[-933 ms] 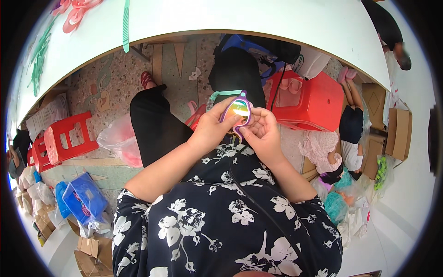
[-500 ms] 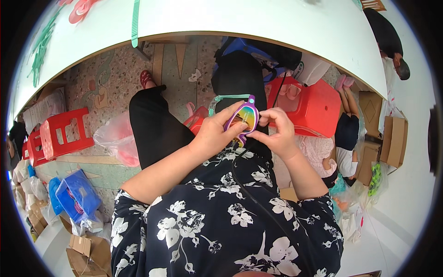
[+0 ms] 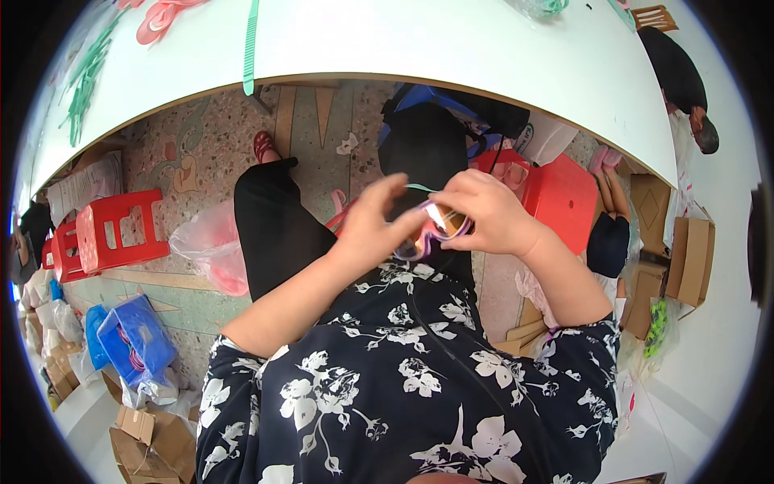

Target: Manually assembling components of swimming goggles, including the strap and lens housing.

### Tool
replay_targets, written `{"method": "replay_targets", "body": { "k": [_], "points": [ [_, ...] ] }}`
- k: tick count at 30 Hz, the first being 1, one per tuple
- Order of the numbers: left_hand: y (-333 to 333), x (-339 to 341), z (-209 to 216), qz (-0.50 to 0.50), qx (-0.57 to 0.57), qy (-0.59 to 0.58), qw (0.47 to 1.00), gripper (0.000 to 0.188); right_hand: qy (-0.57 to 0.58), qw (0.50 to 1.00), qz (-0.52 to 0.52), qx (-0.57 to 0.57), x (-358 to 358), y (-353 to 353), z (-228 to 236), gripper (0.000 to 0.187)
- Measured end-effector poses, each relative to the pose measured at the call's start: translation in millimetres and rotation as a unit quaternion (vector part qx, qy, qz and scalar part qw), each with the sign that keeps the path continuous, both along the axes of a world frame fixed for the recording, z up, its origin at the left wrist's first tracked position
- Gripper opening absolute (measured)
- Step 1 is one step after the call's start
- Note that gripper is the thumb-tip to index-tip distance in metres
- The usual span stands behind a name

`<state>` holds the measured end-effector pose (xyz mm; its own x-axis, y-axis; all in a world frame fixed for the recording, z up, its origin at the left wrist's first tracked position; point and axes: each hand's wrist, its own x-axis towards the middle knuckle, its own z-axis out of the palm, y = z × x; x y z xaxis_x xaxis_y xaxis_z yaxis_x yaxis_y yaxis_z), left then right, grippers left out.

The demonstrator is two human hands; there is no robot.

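Observation:
Over my lap, my right hand (image 3: pixel 488 211) grips a pair of swim goggles (image 3: pixel 436 234) with a purple frame and shiny mirrored lenses. The goggles are tilted, with one lens between my right fingers and the other lower left. My left hand (image 3: pixel 372 219) is beside them with finger and thumb spread apart, slightly blurred. Its thumb reaches the goggles' edge; whether it presses on them I cannot tell. A bit of teal strap (image 3: pixel 419 187) shows behind the hands; the rest is hidden.
Ahead is a white table (image 3: pixel 363 48) with green straps (image 3: pixel 90 77) and pink pieces (image 3: pixel 161 20). Red stools (image 3: pixel 121 234) stand left, another red stool (image 3: pixel 564 198) right. A blue crate (image 3: pixel 137 339) and cardboard boxes (image 3: pixel 692 262) lie around. Other people are at the right.
The goggles have turned from upright to a slanted, sideways position. My left hand has loosened and its fingers have spread; my right hand has moved up and over one lens.

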<state>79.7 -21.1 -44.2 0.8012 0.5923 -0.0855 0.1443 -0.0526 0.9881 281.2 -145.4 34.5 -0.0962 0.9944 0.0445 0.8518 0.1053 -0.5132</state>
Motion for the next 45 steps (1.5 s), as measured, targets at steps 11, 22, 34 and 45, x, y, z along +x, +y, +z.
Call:
{"method": "replay_targets", "body": {
  "k": [11, 22, 34, 45],
  "points": [
    [-1, -4, 29, 0.187, -0.088, -0.032, 0.978, 0.026, 0.060, 0.912, -0.341, 0.219, -100, -18, -47, 0.076],
    [-6, -3, 33, 0.019, 0.186, -0.002, 0.982, 0.021, 0.034, 0.943, -0.274, 0.188, -91, -44, -28, 0.074],
    [-9, 25, 66, -0.064, -0.031, 0.086, 0.994, 0.020, 0.577, 0.730, -0.321, -0.176, -1, -26, -14, 0.020],
    [15, 51, 64, -0.151, -0.432, 0.130, 0.880, 0.016, 0.729, 0.574, -0.169, -0.333, 33, -13, -39, 0.020]
  ]
}}
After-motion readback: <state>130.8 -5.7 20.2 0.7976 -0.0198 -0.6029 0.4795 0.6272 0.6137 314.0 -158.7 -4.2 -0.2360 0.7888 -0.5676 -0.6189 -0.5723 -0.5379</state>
